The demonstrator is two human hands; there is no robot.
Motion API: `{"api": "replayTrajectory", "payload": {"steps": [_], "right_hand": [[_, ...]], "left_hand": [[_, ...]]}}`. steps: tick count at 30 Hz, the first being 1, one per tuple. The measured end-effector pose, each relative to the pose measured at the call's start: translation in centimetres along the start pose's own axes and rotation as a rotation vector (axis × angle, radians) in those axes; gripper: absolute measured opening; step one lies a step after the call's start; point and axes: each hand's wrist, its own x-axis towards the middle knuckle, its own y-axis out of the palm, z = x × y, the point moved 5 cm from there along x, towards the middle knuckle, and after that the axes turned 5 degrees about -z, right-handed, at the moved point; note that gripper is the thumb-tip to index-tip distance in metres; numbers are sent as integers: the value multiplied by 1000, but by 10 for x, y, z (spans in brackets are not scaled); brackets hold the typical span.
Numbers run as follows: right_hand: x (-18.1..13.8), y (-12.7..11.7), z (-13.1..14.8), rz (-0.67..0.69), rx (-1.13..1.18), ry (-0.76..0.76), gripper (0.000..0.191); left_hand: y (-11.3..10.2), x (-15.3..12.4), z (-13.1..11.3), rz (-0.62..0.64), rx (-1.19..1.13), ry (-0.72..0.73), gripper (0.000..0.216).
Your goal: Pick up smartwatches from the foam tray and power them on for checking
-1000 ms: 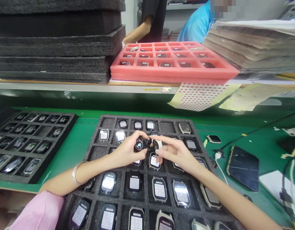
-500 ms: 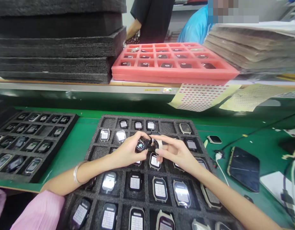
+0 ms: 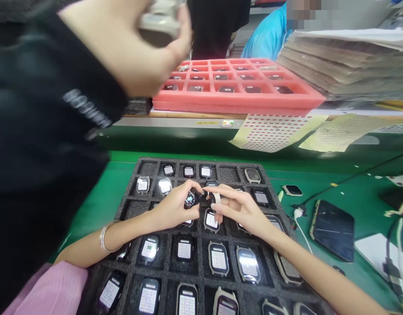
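Above the middle of the black foam tray point(image 3: 127, 211), my left hand point(image 3: 171, 204) grips a dark smartwatch point(image 3: 190, 199) whose lit screen shows a dial. Close beside it, my right hand point(image 3: 242, 208) pinches a second watch case point(image 3: 216, 199) with a pale edge, turned side-on. The two watches face each other with a small gap; whether they touch I cannot tell. Around and below my hands, tray compartments hold several watch cases, such as a grey one point(image 3: 218, 259) and a black one point(image 3: 184, 249), many with lit white screens.
Another person's black sleeve point(image 3: 40, 113) and hand point(image 3: 129, 48), holding a pale case point(image 3: 160, 21), cross the left side. A pink foam tray point(image 3: 237, 105) sits on the shelf. To the right lie a phone point(image 3: 332, 231), a loose watch point(image 3: 292, 190) and cables point(image 3: 304, 236).
Another person's arm has come in from the left, covering the black foam stack and the left-hand tray. My hands and both watches have barely moved; the left watch is turned slightly.
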Motion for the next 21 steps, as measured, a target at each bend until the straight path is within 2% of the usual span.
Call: {"api": "replayTrajectory", "payload": {"steps": [7, 15, 21], "right_hand": [[0, -2, -6, 12, -20, 49, 49], [2, -2, 1, -5, -90, -18, 39], [0, -2, 1, 4, -73, 5, 46]], "left_hand": [[1, 1, 1, -22, -11, -6, 31], [2, 1, 5, 14, 58, -58, 25], [0, 1, 1, -14, 16, -11, 28]]}}
